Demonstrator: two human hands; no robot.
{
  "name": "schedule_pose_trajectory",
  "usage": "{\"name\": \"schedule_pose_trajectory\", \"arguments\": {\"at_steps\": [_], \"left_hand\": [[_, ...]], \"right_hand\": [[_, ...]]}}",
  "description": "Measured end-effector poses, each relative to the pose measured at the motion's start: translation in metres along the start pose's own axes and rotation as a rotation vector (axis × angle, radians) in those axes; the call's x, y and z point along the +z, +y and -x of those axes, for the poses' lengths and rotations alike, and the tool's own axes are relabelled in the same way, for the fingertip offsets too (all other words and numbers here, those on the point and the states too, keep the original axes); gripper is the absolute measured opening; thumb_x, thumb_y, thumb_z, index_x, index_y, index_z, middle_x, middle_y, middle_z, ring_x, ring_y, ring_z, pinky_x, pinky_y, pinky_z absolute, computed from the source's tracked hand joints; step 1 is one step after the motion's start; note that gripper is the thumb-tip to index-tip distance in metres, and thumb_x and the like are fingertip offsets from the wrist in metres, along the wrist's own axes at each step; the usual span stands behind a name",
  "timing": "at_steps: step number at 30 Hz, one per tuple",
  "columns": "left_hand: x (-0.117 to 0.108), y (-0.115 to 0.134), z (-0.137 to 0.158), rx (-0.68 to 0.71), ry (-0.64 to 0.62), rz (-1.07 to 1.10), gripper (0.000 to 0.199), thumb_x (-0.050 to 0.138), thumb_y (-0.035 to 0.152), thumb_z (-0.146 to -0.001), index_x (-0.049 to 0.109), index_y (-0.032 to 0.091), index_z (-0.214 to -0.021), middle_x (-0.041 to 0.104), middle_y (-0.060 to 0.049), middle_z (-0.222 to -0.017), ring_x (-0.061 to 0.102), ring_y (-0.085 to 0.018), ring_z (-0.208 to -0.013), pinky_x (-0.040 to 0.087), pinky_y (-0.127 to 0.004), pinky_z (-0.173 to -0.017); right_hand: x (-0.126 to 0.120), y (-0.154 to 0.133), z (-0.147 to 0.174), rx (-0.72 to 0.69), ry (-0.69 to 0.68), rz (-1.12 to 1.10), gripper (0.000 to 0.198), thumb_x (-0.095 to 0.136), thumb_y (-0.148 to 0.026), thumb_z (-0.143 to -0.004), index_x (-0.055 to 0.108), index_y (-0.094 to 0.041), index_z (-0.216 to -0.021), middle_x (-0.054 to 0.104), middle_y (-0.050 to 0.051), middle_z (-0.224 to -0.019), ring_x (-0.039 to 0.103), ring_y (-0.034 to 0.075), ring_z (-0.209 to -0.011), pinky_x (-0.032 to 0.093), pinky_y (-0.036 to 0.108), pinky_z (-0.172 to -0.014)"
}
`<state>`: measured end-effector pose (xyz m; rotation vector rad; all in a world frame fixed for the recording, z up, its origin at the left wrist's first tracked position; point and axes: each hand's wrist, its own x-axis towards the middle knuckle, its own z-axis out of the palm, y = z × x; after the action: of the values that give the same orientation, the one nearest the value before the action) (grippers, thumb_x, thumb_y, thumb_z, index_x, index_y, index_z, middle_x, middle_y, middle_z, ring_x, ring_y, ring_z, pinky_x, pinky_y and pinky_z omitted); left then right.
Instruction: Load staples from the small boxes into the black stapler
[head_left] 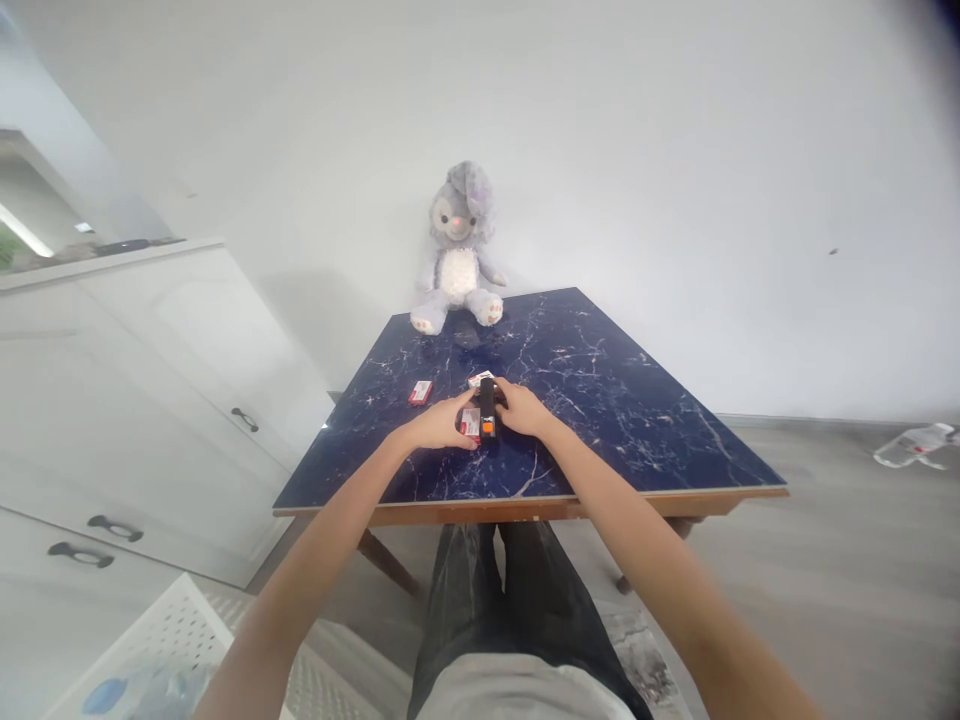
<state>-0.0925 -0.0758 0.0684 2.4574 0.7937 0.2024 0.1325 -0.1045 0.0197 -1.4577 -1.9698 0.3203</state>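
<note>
Table [637,440]: its front edge runs on our side of what looks like a black stapler [487,400].
Left hand [441,422]: our thumb and fingers spread around the near box, just left of the stapler; we cannot tell whether they grip it.
Near box [470,424]: red and white, beside the stapler's left side, partly covered by our fingers.
Stapler: between our hands, orange patch toward us; we cannot tell if it is lifted.
Right hand [523,411]: our fingers curl at the stapler's right side; whether they grip it, we cannot tell.
Care: we judge it best to steady the stapler from both sides, pressing lightly so neither box skids.
Side box [421,392]: red and white, left of the stapler, apart from it.
Far box [480,379]: mostly white, by the stapler's far end.
Plush toy [458,275]: sits well beyond the stapler.
</note>
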Motion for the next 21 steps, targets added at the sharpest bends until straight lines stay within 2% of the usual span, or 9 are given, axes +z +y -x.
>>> {"name": "schedule_pose_trajectory", "arguments": {"at_steps": [2, 4, 7, 8, 9, 11, 14, 18, 21], "left_hand": [[-0.002, -0.003, 0.002, 0.018, 0.012, 0.009, 0.112, 0.081, 0.042, -0.068, 0.018, 0.027, -0.159, 0.062, -0.010, -0.135, 0.064, -0.028, -0.107, 0.051, -0.039, -0.091], [-0.010, -0.013, 0.001, 0.036, 0.087, 0.006, 0.088, 0.075, 0.046, -0.076, 0.036, 0.027, -0.153, 0.059, -0.010, -0.138, 0.060, -0.029, -0.117, 0.049, -0.039, -0.096], [-0.027, -0.040, -0.001, -0.042, 0.399, -0.097, 0.048, 0.053, 0.043, -0.092, 0.056, 0.025, -0.137, 0.057, -0.009, -0.141, 0.054, -0.027, -0.127, 0.042, -0.044, -0.107], [-0.031, -0.051, -0.002, -0.091, 0.498, -0.178, 0.045, 0.052, 0.040, -0.092, 0.060, 0.022, -0.133, 0.056, -0.011, -0.143, 0.050, -0.029, -0.132, 0.036, -0.047, -0.113], [-0.035, -0.061, -0.002, -0.136, 0.516, -0.251, 0.045, 0.054, 0.038, -0.091, 0.061, 0.019, -0.131, 0.053, -0.013, -0.146, 0.046, -0.031, -0.137, 0.031, -0.049, -0.116], [-0.037, -0.080, 0.001, -0.186, 0.386, -0.315, 0.048, 0.058, 0.039, -0.087, 0.064, 0.016, -0.128, 0.050, -0.016, -0.148, 0.045, -0.033, -0.138, 0.030, -0.050, -0.117], [-0.034, -0.091, 0.010, -0.121, 0.242, -0.325, 0.054, 0.063, 0.043, -0.083, 0.064, 0.017, -0.130, 0.053, -0.014, -0.145, 0.050, -0.032, -0.133, 0.034, -0.046, -0.115], [-0.040, -0.080, 0.020, -0.098, 0.124, -0.231, 0.058, 0.069, 0.047, -0.078, 0.065, 0.020, -0.129, 0.062, -0.011, -0.133, 0.063, -0.028, -0.113, 0.049, -0.039, -0.099], [-0.049, -0.057, 0.023, -0.152, 0.180, -0.136, 0.067, 0.073, 0.049, -0.075, 0.058, 0.021, -0.134, 0.065, -0.010, -0.129, 0.063, -0.027, -0.111, 0.049, -0.038, -0.096]], "right_hand": [[0.000, 0.001, 0.000, 0.003, 0.004, 0.001, 0.056, 0.054, -0.012, -0.082, 0.049, -0.021, -0.137, 0.073, 0.007, -0.112, 0.068, 0.023, -0.102, 0.050, 0.031, -0.090], [0.001, 0.002, -0.001, 0.012, -0.001, -0.003, 0.058, 0.054, -0.010, -0.081, 0.048, -0.021, -0.138, 0.073, 0.007, -0.113, 0.068, 0.023, -0.103, 0.050, 0.031, -0.091], [0.003, 0.004, -0.003, 0.033, -0.012, 0.009, 0.061, 0.051, -0.007, -0.079, 0.048, -0.021, -0.138, 0.072, 0.007, -0.116, 0.067, 0.024, -0.106, 0.049, 0.031, -0.092], [0.004, 0.005, -0.003, 0.044, -0.013, 0.020, 0.061, 0.050, -0.006, -0.079, 0.049, -0.020, -0.138, 0.072, 0.008, -0.116, 0.067, 0.024, -0.107, 0.049, 0.031, -0.092], [0.004, 0.005, -0.004, 0.055, -0.015, 0.031, 0.059, 0.050, -0.006, -0.080, 0.049, -0.019, -0.137, 0.071, 0.009, -0.116, 0.066, 0.024, -0.107, 0.048, 0.031, -0.092], [0.005, 0.006, -0.005, 0.067, -0.019, 0.046, 0.055, 0.049, -0.007, -0.082, 0.051, -0.018, -0.135, 0.071, 0.010, -0.116, 0.066, 0.025, -0.107, 0.048, 0.032, -0.092], [0.004, 0.005, -0.005, 0.054, -0.025, 0.063, 0.047, 0.049, -0.009, -0.084, 0.053, -0.018, -0.131, 0.071, 0.010, -0.114, 0.066, 0.025, -0.106, 0.048, 0.031, -0.090], [0.003, 0.002, -0.005, 0.039, -0.012, 0.082, 0.037, 0.050, -0.011, -0.086, 0.057, -0.017, -0.121, 0.072, 0.011, -0.109, 0.066, 0.026, -0.103, 0.047, 0.031, -0.086], [0.003, 0.001, -0.005, 0.023, -0.002, 0.064, 0.032, 0.050, -0.012, -0.087, 0.058, -0.017, -0.118, 0.073, 0.010, -0.106, 0.067, 0.025, -0.099, 0.047, 0.030, -0.085]]}}
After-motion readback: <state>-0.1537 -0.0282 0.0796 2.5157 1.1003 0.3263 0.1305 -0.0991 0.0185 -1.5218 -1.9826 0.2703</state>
